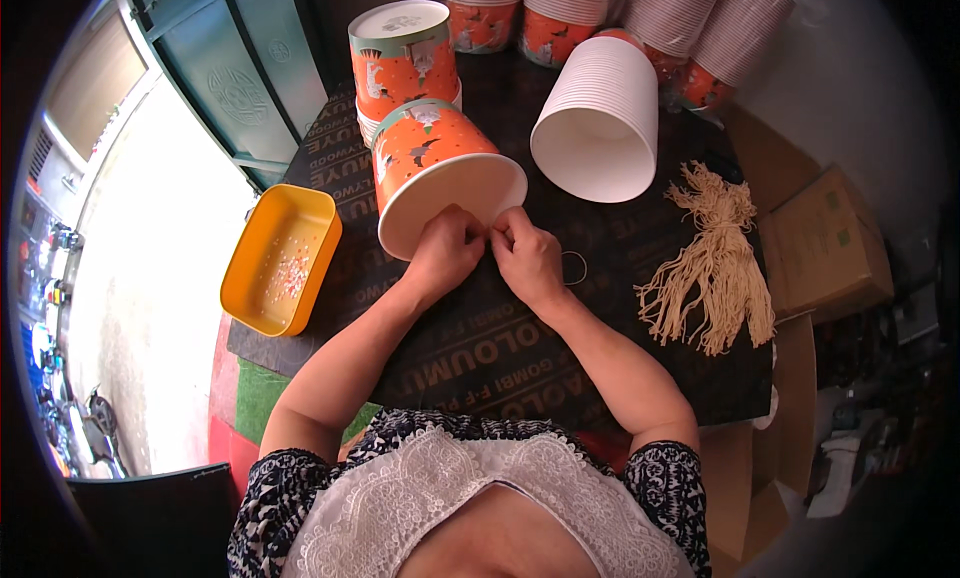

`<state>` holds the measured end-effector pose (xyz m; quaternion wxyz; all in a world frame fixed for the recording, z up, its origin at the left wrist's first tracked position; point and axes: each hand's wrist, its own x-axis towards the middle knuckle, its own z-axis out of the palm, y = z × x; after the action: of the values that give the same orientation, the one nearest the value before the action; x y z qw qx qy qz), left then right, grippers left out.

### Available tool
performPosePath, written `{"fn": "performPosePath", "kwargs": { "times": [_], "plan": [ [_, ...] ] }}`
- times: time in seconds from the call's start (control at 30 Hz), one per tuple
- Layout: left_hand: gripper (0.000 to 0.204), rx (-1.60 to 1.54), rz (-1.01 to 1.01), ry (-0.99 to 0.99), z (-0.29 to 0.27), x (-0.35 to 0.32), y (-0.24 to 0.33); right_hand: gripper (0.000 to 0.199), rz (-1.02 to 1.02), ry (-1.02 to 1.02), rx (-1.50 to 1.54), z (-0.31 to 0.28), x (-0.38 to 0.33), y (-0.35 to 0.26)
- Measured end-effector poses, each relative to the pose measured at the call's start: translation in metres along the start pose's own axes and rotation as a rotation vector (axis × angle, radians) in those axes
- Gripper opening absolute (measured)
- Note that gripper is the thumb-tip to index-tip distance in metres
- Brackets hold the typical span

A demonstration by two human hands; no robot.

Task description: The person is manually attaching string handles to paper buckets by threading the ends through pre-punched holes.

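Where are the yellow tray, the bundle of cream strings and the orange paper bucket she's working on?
Yellow tray [262, 308]: head view, near rim.
Cream strings [715, 263]: head view, bundle's middle.
Orange paper bucket [425, 153]: head view, printed side wall.

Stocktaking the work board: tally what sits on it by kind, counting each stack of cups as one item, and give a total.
Single orange printed paper cup, lying on its side, rim pinched by both hands: 1
Stacks of orange printed cups: 5, some cut by the frame
Stack of plain white cups: 1
Yellow tray: 1
Bundle of tan strings: 1
Total: 9
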<state>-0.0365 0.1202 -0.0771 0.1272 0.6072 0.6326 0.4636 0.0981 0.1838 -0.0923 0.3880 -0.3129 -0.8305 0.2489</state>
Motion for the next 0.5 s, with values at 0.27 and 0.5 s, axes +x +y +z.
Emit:
{"fn": "performPosePath", "kwargs": {
  "times": [0.27,0.5],
  "plan": [
    [0.008,-0.013,0.014,0.014,-0.0008,0.0003,0.0027,0.007,-0.113,0.040,-0.009,0.0018,0.0005,0.0047],
    [0.008,-0.092,-0.125,0.004,-0.0012,-0.0004,0.0057,0.006,-0.162,0.045,-0.020,0.0007,-0.0006,0.0055]
  ]
}}
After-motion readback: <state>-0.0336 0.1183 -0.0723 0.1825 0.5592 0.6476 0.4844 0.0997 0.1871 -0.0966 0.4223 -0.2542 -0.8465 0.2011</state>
